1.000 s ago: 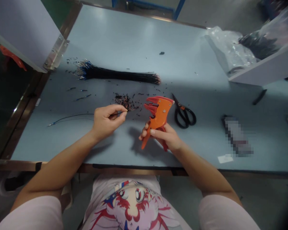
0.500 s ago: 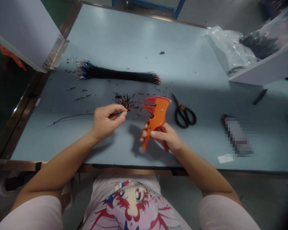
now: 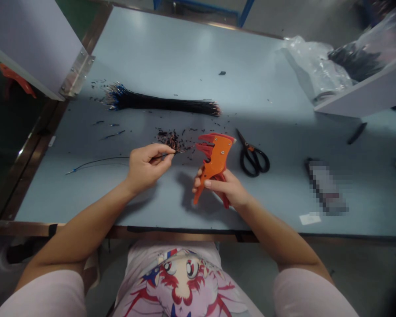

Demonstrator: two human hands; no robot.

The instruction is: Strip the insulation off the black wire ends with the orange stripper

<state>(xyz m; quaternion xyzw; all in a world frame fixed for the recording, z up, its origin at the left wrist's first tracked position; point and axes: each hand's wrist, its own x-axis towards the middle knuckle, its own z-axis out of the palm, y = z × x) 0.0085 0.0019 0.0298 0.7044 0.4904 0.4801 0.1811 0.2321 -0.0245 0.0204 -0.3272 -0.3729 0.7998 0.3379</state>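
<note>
My left hand (image 3: 148,169) pinches a thin black wire (image 3: 99,161) between thumb and fingers. The wire runs left across the table to a small metal tip, and its other end pokes out to the right of my fingers. My right hand (image 3: 225,188) grips an orange wire stripper (image 3: 215,156) upright by its handles, with its toothed jaws facing left toward the wire end. The two stay apart. A heap of cut black insulation bits (image 3: 170,141) lies just above the wire end.
A long bundle of black wires (image 3: 161,103) with blue-tipped ends lies across the blue-grey table (image 3: 198,48). Black-handled scissors (image 3: 252,156) lie right of the stripper. A plastic bag (image 3: 317,66) and a white panel (image 3: 359,97) stand at the far right.
The wire stripper has shifted slightly left and tilted a little in my right hand. My left hand and the wire have hardly moved.
</note>
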